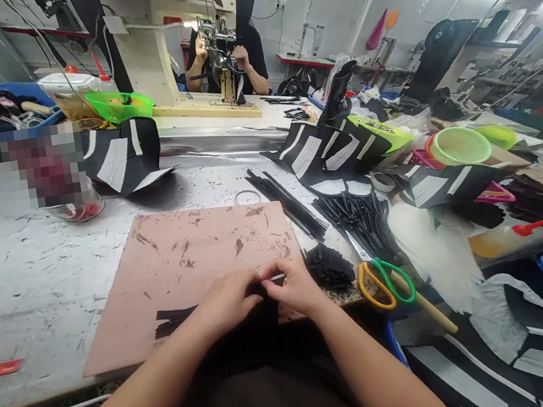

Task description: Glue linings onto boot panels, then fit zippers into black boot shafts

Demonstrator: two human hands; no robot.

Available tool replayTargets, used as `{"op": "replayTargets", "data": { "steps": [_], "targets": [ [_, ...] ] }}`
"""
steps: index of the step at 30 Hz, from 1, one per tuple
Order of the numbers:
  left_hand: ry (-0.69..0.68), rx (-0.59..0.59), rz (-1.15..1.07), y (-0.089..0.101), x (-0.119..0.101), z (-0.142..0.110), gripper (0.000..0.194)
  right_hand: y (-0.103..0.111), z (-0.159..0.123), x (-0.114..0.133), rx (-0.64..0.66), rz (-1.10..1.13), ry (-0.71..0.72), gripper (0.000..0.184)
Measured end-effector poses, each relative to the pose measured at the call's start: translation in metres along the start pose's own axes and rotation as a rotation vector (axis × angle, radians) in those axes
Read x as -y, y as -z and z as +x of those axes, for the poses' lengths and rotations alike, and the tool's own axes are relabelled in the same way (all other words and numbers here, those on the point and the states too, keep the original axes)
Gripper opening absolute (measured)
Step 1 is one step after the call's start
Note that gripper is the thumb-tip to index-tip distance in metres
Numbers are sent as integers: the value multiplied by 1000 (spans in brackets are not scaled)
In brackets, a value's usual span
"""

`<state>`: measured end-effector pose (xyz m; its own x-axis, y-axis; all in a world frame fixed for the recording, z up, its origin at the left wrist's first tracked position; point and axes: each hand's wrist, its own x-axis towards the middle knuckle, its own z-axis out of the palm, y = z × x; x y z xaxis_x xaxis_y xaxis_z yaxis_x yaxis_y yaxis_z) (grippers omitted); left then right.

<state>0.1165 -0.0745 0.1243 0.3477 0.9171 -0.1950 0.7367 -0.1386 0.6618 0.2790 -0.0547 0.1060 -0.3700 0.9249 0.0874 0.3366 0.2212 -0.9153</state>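
My left hand (234, 296) and my right hand (291, 288) meet at the near edge of a pinkish-tan board (196, 241). Both have thumb and fingers pinched together, with something dark between the fingertips. Its shape blends into the dark clothing behind it, so I cannot make out what it is. Flat black strips (171, 322) lie on the board and run under my left forearm. A pile of small black pieces (331, 266) sits just right of my right hand. Scissors (375, 276) with orange and green handles lie further right.
Long black strips (292, 204) and a heap of black strips (357, 218) lie beyond the board. Black panels with white stripes (319, 149) stand behind them. A red-tipped bottle (513, 237) lies right. Across the table, a person works at a sewing machine (225, 55).
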Motion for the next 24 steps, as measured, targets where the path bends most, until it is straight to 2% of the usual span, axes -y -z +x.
{"op": "replayTargets", "data": {
  "steps": [5, 9, 15, 20, 24],
  "targets": [
    [73, -23, -175, -4, -1, 2, 18, -2, -4, 3, -75, 50, -11, 2],
    [78, -77, -244, -8, -1, -2, 20, 2, -5, 7, -105, -77, 46, 6],
    [84, -165, -198, -10, -9, -8, 20, 8, -6, 16, -44, -320, 195, 9],
    [51, -221, -165, -11, -15, -11, 19, 9, -7, 17, -72, -515, 277, 6],
    [34, -295, -151, -16, -19, -14, 19, 10, -6, 20, -46, -561, 319, 7]
  ]
}}
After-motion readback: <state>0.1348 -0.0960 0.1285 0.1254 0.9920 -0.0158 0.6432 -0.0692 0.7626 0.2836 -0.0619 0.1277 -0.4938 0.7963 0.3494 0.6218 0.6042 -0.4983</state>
